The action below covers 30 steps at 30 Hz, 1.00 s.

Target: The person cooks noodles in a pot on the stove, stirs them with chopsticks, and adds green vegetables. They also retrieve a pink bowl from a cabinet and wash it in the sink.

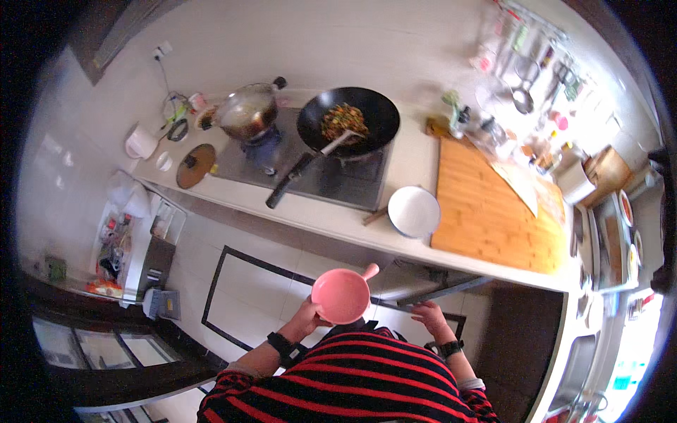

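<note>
My left hand [308, 316] grips the rim of a pink bowl [341, 296] with a short handle, held level in front of my body. The bowl's inside shows plain pink. My right hand [430, 316] is off to the right with its fingers apart, holding nothing, near an open drawer or door edge [449, 290] below the counter. On the stove, a black wok [381, 117] holds cooked, chopped food [344, 120], and a spatula [336, 143] rests in it. A white bowl [414, 211] stands at the counter's front edge, right of the stove.
A steel pot [247, 112] stands on the left of the stove [338, 177]. Near it lies a brown lid [195, 166]. A wooden cutting board [486, 211] covers the right of the counter. Utensils, including a ladle [522, 100], hang on the wall. A sink [577, 365] is at far right.
</note>
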Each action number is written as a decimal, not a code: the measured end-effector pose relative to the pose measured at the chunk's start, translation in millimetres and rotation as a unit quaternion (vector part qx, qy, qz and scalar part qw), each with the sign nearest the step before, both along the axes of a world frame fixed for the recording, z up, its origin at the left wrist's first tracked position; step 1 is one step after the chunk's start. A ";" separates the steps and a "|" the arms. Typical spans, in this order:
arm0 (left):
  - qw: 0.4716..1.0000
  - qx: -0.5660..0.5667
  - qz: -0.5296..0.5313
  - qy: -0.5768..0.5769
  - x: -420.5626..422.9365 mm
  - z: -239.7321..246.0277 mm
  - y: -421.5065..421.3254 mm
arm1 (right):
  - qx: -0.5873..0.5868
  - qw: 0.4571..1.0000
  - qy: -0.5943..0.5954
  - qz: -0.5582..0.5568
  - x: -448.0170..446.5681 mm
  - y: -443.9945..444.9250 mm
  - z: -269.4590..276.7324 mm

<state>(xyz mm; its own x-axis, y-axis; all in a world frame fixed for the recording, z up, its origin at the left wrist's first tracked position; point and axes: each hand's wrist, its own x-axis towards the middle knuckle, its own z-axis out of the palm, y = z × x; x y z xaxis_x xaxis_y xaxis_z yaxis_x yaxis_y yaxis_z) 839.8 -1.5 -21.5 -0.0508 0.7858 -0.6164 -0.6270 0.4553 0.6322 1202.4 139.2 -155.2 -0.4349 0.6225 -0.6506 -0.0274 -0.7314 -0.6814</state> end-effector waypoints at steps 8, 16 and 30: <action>0.999 0.016 0.025 -0.022 -29.2 -23.9 15.2 | 0.007 0.933 0.288 -0.214 -86.4 109.5 -40.3; 0.993 0.004 -0.107 0.052 -19.4 -43.9 113.9 | 0.210 0.945 0.172 -0.182 -104.3 117.7 -54.2; 0.897 0.068 -0.428 0.090 171.2 -22.4 120.1 | 0.290 0.926 -0.129 -0.206 144.3 -43.6 103.3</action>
<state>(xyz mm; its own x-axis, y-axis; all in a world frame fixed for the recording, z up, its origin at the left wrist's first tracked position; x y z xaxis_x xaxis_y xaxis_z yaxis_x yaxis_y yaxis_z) 1011.1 118.6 -43.9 0.5171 0.6523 -0.5542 0.0332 0.6317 0.7745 1346.6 95.5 -51.9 0.0393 0.9783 -0.2036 -0.0042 -0.2036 -0.9790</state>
